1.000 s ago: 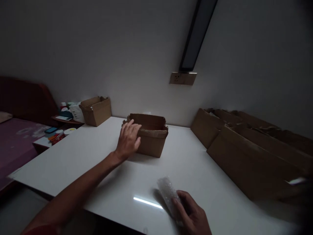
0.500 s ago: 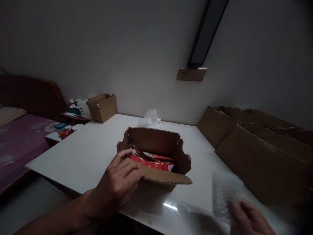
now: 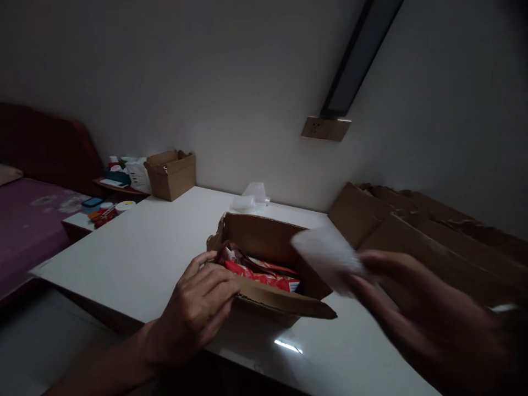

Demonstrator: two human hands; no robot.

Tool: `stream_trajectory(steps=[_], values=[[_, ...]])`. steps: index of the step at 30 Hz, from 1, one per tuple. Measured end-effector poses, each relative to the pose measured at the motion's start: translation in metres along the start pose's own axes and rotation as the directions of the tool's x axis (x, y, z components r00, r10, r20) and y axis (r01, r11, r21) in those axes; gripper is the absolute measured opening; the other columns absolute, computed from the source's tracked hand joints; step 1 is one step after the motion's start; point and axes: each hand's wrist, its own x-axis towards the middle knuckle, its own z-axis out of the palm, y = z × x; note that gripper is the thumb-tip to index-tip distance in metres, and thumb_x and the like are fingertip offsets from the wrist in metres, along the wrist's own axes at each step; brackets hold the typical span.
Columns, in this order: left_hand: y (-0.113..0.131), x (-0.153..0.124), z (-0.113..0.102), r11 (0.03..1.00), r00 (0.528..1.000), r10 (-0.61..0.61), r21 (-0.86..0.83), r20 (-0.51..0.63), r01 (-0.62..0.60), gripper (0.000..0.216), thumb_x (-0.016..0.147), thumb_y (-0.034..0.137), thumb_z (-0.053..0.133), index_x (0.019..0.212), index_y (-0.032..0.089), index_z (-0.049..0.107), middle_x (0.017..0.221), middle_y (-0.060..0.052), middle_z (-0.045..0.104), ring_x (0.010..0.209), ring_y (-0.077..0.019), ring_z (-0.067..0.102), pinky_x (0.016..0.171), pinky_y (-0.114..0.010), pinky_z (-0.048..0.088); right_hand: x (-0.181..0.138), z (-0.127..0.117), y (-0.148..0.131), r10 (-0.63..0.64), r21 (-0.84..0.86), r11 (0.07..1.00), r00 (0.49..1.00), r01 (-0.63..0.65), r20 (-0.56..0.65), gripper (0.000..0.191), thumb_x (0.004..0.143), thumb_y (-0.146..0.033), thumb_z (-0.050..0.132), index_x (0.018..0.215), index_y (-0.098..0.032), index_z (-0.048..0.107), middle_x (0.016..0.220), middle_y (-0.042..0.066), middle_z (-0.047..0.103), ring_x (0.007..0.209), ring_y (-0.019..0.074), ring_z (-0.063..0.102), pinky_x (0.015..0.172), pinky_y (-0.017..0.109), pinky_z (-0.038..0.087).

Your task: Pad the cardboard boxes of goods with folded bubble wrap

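Note:
An open cardboard box [image 3: 268,228] stands on the white table with red snack packets [image 3: 264,276] and a brown wrapper inside. My left hand [image 3: 204,302] is closed on the box's near left corner, fingers over the edge. Between the thumb and fingers of my right hand [image 3: 408,297] is a piece of bubble wrap [image 3: 325,253], blurred by motion. It hangs over the box's right side and hides part of that wall. The near flap of the box leans outward.
Clear plastic pieces [image 3: 251,199] lie at the back of the white table [image 3: 157,242]. A smaller cardboard box [image 3: 171,175] stands at the back left. Large cardboard boxes [image 3: 433,247] line the right side. A bed [image 3: 33,231] is at far left.
My right hand has brought the bubble wrap up and leftward from the table's right front to above the box. My left hand keeps its hold on the box. The view has shifted slightly.

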Motion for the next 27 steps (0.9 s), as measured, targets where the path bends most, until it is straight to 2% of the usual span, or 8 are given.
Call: stream_trajectory(steps=[2, 4, 11, 16, 21, 24, 26, 27], values=[[0.0, -0.002, 0.003, 1.0, 1.0, -0.007, -0.03, -0.01, 0.007, 0.024, 0.087, 0.004, 0.054, 0.104, 0.018, 0.062, 0.095, -0.004, 0.072, 0.091, -0.0171, 0.067, 0.105, -0.047, 0.044, 0.031, 0.019, -0.023, -0.24, -0.09, 0.963, 0.958, 0.256, 0.158, 0.023, 0.094, -0.047, 0.054, 0.091, -0.027, 0.065, 0.085, 0.006, 0.07, 0.074, 0.0216, 0.064, 0.065, 0.035, 0.048], [0.0, -0.003, 0.006, 0.999, 1.0, -0.01, -0.044, -0.027, 0.009, 0.023, 0.086, 0.003, 0.054, 0.102, 0.017, 0.063, 0.095, -0.005, 0.072, 0.091, -0.0175, 0.067, 0.105, -0.048, 0.044, 0.057, 0.044, -0.034, -0.312, -0.226, 0.887, 0.882, 0.404, 0.353, 0.02, 0.093, -0.036, 0.056, 0.08, -0.024, 0.065, 0.08, 0.006, 0.069, 0.075, 0.0217, 0.062, 0.069, 0.035, 0.045], [0.002, -0.006, 0.009, 0.998, 0.999, -0.012, -0.066, -0.044, 0.01, 0.024, 0.086, 0.003, 0.053, 0.104, 0.017, 0.063, 0.094, -0.005, 0.072, 0.091, -0.0188, 0.065, 0.103, -0.05, 0.044, 0.086, 0.109, -0.034, -0.059, -0.406, 0.758, 0.674, 0.51, 0.736, 0.012, 0.086, -0.016, 0.061, 0.086, -0.015, 0.073, 0.083, 0.013, 0.075, 0.078, 0.0261, 0.071, 0.072, 0.036, 0.045], [0.001, -0.007, 0.014, 0.998, 0.999, -0.008, -0.064, -0.047, 0.005, 0.023, 0.088, 0.005, 0.053, 0.105, 0.017, 0.062, 0.096, -0.005, 0.071, 0.093, -0.0191, 0.065, 0.105, -0.052, 0.044, 0.084, 0.132, -0.046, -0.005, -0.386, 0.761, 0.6, 0.521, 0.8, 0.012, 0.083, -0.011, 0.063, 0.081, -0.012, 0.075, 0.081, 0.017, 0.077, 0.076, 0.0287, 0.074, 0.063, 0.033, 0.048], [0.001, -0.007, 0.012, 1.0, 0.991, -0.027, -0.012, -0.129, 0.026, 0.03, 0.087, 0.004, 0.056, 0.113, 0.019, 0.059, 0.107, -0.008, 0.067, 0.11, -0.023, 0.061, 0.106, -0.053, 0.044, 0.093, 0.115, -0.047, -0.016, -0.375, 0.795, 0.635, 0.476, 0.772, 0.007, 0.082, -0.016, 0.068, 0.08, -0.014, 0.075, 0.074, 0.011, 0.076, 0.068, 0.0213, 0.071, 0.06, 0.027, 0.046], [-0.006, -0.015, 0.006, 0.992, 0.954, -0.092, 0.058, -0.286, 0.113, 0.047, 0.084, 0.007, 0.063, 0.127, 0.022, 0.052, 0.126, -0.011, 0.058, 0.126, -0.028, 0.052, 0.108, -0.053, 0.044, 0.088, 0.062, -0.028, -0.096, -0.352, 0.868, 0.814, 0.35, 0.573, 0.016, 0.089, -0.03, 0.063, 0.085, -0.02, 0.075, 0.071, 0.006, 0.074, 0.063, 0.0184, 0.067, 0.058, 0.027, 0.045], [-0.016, -0.025, 0.004, 0.977, 0.923, -0.175, 0.056, -0.343, 0.206, 0.053, 0.085, 0.01, 0.064, 0.133, 0.025, 0.049, 0.13, -0.011, 0.056, 0.126, -0.0273, 0.053, 0.107, -0.05, 0.046, 0.069, 0.022, -0.006, -0.136, -0.287, 0.933, 0.953, 0.215, 0.271, 0.03, 0.094, -0.045, 0.053, 0.093, -0.024, 0.075, 0.078, 0.004, 0.075, 0.062, 0.017, 0.065, 0.057, 0.028, 0.046], [-0.022, -0.032, 0.005, 0.964, 0.911, -0.237, 0.038, -0.338, 0.264, 0.053, 0.085, 0.012, 0.064, 0.134, 0.025, 0.048, 0.13, -0.01, 0.056, 0.125, -0.0265, 0.054, 0.106, -0.048, 0.048, 0.054, 0.004, 0.008, -0.106, -0.263, 0.953, 0.981, 0.147, 0.162, 0.037, 0.094, -0.053, 0.049, 0.098, -0.025, 0.074, 0.085, 0.005, 0.076, 0.067, 0.0181, 0.067, 0.059, 0.029, 0.048]])
